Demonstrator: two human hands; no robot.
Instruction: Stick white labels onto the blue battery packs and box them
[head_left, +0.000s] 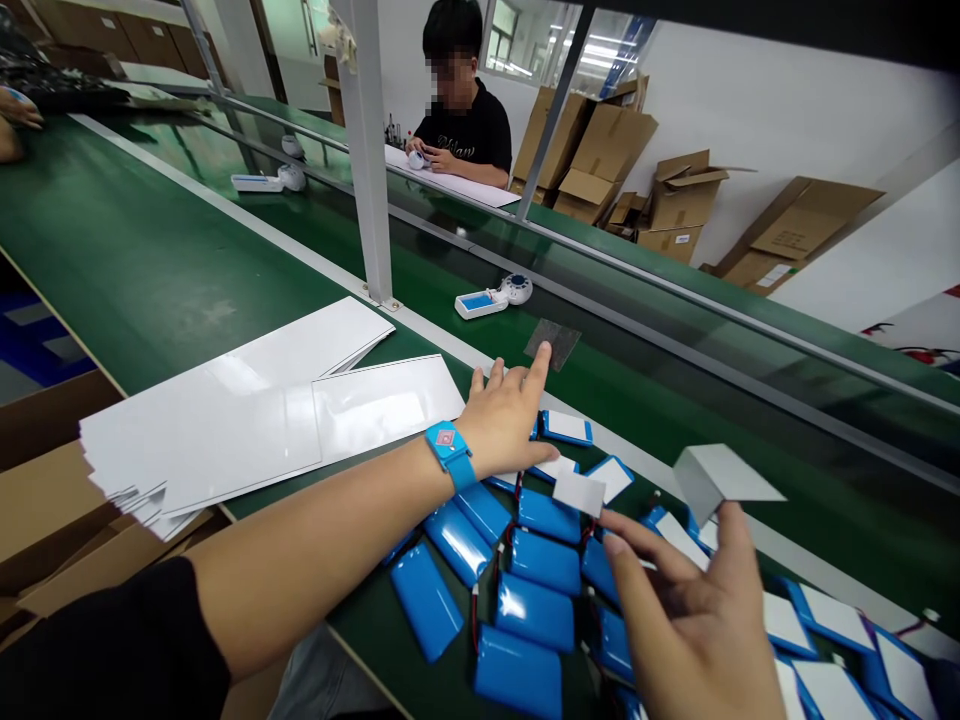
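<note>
My left hand [506, 415], with a blue wrist strap [450, 450], reaches over the bench edge with its fingers spread. Its index fingertip touches a small dark grey translucent sheet [555, 343] on the green belt. My right hand [690, 600] pinches a small white rectangular piece [579, 493] between thumb and a finger. A folded white piece [720, 478] sits at another fingertip of that hand. Below both hands lie several blue battery packs [536, 610] with thin wires. Several packs at the right carry white pieces [840, 615] on top.
White sheets [247, 430] are stacked on the bench at left. A white device with a round head [491, 298] lies on the belt [427, 270], beyond a metal post [367, 150]. Another person [465, 130] works across the belt. Cardboard boxes [607, 150] stand behind.
</note>
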